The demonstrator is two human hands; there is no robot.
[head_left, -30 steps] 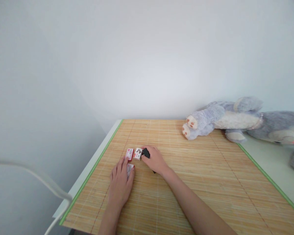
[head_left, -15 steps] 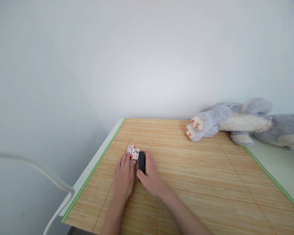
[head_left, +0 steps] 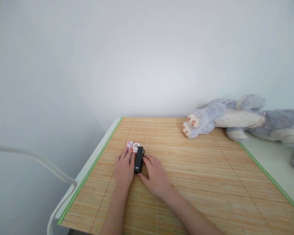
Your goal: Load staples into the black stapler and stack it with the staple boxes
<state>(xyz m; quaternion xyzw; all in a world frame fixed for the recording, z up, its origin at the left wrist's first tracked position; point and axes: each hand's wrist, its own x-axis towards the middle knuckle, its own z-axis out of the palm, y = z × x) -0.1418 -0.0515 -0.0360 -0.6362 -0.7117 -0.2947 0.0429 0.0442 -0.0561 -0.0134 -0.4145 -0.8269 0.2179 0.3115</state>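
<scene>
A black stapler (head_left: 138, 160) lies on the bamboo mat between my two hands, its long side running away from me. My right hand (head_left: 156, 178) rests at its right, fingertips against that side and the thumb at the near end, with fingers apart. Stretched out over some small boxes, my left hand (head_left: 123, 171) lies flat, its fingers beside the stapler's left side. Past its fingertips show a pink-and-white box (head_left: 129, 144) and a white box with a small dark picture (head_left: 136, 147). Whatever lies under the left palm is hidden.
The bamboo mat (head_left: 191, 182) with green edging covers most of the white table (head_left: 274, 163). A grey plush toy (head_left: 235, 119) lies along the back right by the wall. A white cable (head_left: 56, 173) hangs at the left.
The stapler now lies against the boxes and the left hand's fingers, its top turned up. My right hand has loosened around it. The view has shifted slightly.
</scene>
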